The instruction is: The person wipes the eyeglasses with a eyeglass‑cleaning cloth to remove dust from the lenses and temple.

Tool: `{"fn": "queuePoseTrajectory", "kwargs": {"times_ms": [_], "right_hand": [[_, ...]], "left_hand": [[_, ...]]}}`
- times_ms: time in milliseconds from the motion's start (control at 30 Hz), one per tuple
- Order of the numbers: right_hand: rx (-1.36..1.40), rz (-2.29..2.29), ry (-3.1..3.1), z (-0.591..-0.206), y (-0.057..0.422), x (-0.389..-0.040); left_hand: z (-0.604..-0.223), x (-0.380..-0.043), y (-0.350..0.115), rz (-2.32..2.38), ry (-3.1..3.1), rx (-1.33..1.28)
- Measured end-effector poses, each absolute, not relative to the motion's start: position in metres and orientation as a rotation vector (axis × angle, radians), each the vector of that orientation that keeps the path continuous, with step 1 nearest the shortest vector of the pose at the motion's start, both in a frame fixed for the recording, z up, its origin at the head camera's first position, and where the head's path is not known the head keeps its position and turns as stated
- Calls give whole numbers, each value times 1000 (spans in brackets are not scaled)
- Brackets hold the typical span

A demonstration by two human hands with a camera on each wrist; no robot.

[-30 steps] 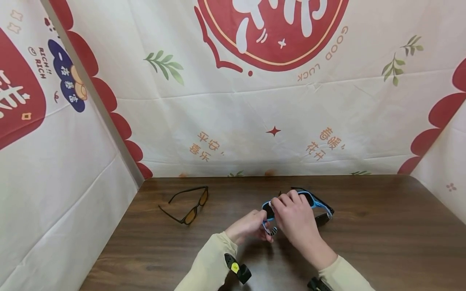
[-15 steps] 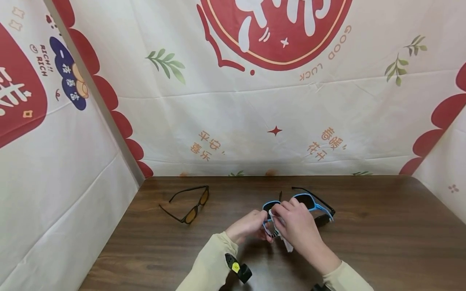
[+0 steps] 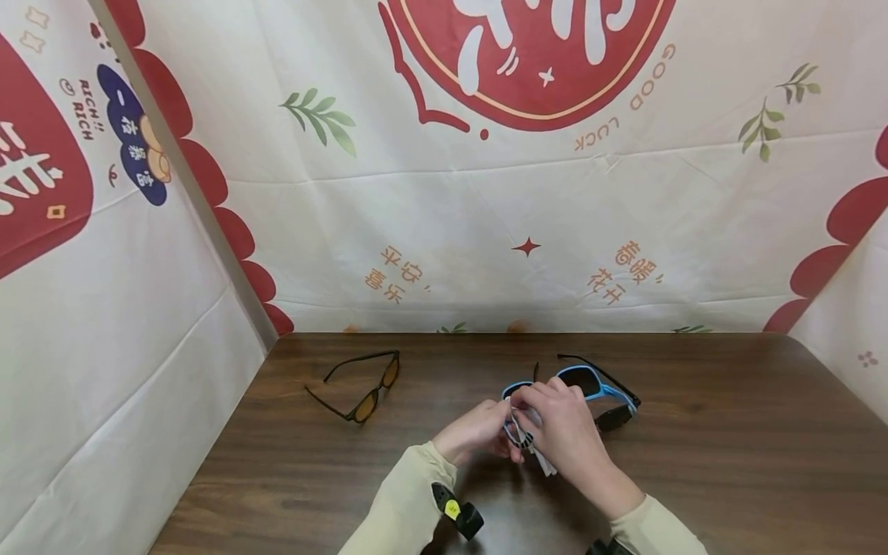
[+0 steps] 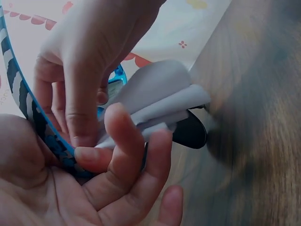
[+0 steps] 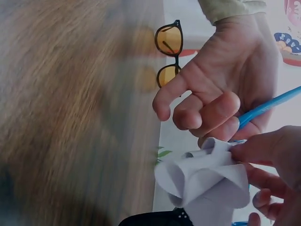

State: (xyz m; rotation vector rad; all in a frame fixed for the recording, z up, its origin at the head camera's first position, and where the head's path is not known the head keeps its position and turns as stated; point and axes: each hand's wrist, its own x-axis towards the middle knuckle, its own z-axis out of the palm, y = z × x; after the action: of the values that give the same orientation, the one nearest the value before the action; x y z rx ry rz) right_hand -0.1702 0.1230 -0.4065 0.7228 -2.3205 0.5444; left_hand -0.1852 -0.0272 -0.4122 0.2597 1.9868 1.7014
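Blue-framed sunglasses [image 3: 581, 381] with dark lenses and a zebra-striped temple [image 4: 33, 108] are between the hands, above the table. My left hand [image 3: 477, 433] holds them at the left end, the temple running across its palm. With thumb and fingers, my right hand [image 3: 560, 425] pinches a thin, folded whitish-grey cloth [image 4: 157, 92] against the frame near the left lens. The cloth's loose end fans out below the right hand. Both hands and the cloth partly cover the left lens, so the exact contact is hidden.
Glasses with amber lenses [image 3: 366, 407] lie at the left of the brown wooden table [image 3: 277, 478], temples unfolded. Just behind and right of the blue pair are black sunglasses [image 3: 614, 418], partly covered. A printed white curtain [image 3: 444, 216] rises along the table's back edge.
The cloth's loose end has come into sight beneath the right hand. The right hand has shifted slightly at the left lens, while the left hand keeps its hold on the blue sunglasses.
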Motion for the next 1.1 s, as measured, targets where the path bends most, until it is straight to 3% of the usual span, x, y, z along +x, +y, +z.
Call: {"fn": "queuePoseTrajectory", "kwargs": {"times_ms": [1100], "right_hand": [[478,524,-2209,-396,145,-167]], "left_hand": [[-410,-178,-32,1684,2109,141]]}}
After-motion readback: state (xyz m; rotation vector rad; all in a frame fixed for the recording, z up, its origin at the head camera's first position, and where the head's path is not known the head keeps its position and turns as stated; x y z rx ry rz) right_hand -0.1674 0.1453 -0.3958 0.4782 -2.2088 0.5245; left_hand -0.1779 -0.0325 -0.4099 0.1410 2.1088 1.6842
